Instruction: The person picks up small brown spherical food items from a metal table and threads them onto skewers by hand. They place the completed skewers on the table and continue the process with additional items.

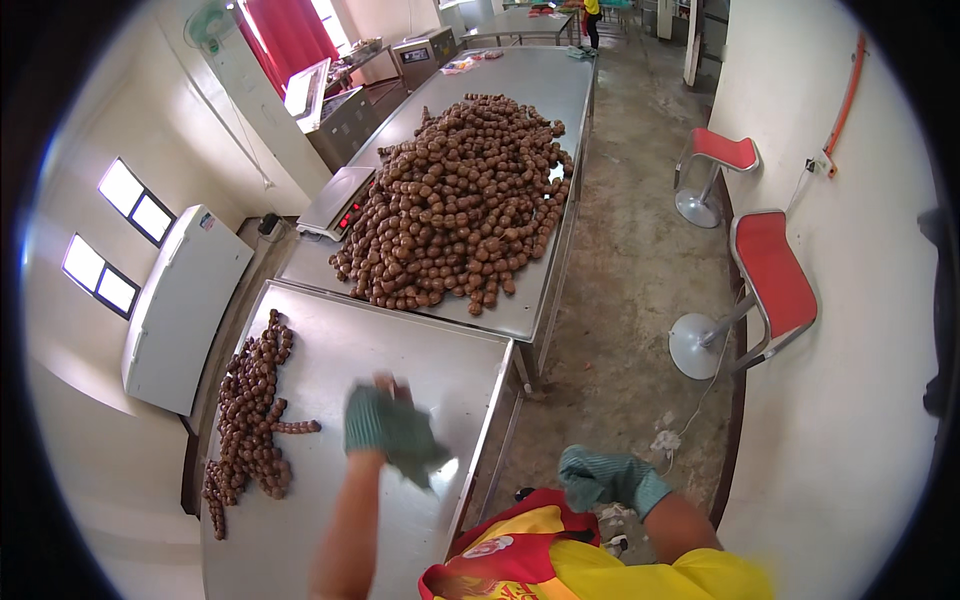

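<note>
My left hand [392, 432], in a green knitted glove, hangs over the near steel table [330, 335]. It is smeared by motion. A small reddish-brown patch shows at its upper edge; I cannot make out what it is. Left of that hand, a pile of brown linked sausages [250, 415] lies along the table's left side, one short string sticking out towards the hand. My right hand [612, 478] wears a matching glove and is beside my body, off the table's right edge. Its fingers bend downward and cannot be told apart.
A large heap of linked sausages [460, 200] covers much of the far steel table [515, 318], beside a digital scale [338, 203]. Two red stools [775, 285] stand along the right wall. A white chest freezer [185, 310] is at left. Another person [591, 22] stands far back.
</note>
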Motion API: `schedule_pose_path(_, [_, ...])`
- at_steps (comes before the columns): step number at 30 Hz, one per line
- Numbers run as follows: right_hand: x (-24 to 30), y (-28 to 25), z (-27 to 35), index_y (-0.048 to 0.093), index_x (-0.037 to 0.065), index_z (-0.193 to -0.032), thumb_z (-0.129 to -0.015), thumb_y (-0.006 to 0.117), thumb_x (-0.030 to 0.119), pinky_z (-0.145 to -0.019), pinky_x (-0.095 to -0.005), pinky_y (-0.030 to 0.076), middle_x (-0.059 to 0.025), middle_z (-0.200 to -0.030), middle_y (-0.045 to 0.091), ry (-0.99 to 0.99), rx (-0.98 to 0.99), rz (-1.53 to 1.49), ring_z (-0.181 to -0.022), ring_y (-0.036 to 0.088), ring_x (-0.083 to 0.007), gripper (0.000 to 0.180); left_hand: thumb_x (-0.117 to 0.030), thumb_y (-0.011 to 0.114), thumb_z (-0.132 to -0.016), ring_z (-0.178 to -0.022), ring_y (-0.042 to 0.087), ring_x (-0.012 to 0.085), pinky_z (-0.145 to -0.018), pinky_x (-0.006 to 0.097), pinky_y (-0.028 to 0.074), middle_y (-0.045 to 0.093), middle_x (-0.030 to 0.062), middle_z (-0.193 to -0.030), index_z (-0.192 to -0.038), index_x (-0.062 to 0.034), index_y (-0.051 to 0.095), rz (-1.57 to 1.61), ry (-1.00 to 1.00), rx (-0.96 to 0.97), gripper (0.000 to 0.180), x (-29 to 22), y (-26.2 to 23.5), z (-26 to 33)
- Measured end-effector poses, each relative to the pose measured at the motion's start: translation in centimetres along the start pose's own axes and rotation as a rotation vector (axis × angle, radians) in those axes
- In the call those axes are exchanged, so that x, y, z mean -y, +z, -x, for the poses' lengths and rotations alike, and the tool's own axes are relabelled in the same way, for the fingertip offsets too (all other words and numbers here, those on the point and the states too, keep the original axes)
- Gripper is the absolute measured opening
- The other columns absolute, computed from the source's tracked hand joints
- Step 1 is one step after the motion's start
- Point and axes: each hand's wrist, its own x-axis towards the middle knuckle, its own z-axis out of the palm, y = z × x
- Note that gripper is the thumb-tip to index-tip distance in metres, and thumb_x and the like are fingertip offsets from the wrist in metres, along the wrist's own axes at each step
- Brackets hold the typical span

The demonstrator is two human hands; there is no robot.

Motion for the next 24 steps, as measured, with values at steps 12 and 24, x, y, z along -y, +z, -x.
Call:
schedule_pose_path(12, [6.9, 1.9, -5.5, 0.07, 0.006, -0.116, -0.101, 0.092, 0.013, -0.092, -0.0439, 0.055, -0.013, -0.11, 0.059, -0.272, -0.119, 0.018, -0.097, 0.056, -0.0325, 0.027, -0.031, 0.066, -0.129, -0.144, 0.077, 0.0286, -0.123, 0.05, 0.067, 0.08, 0.0098, -0.161, -0.169, -0.0104, 0.07, 1.688, 0.827, -0.697, 0.045, -11.8, -26.0, -26.8])
schedule_pose_path(24, [12.3, 6.3, -14.7, 0.073, 0.005, -0.125, -0.127, 0.059, 0.009, -0.094, -0.0351, 0.061, -0.0065, -0.106, 0.067, 0.207, 0.083, -0.4, -0.095, 0.067, -0.0199, 0.015, -0.038, 0.057, -0.133, -0.145, 0.076, 0.0329, -0.128, 0.055, 0.064, 0.077, 0.0148, -0.165, -0.17, -0.0054, 0.067, 1.115, 0.281, -0.893, 0.05, 10.2, -11.7, 0.2])
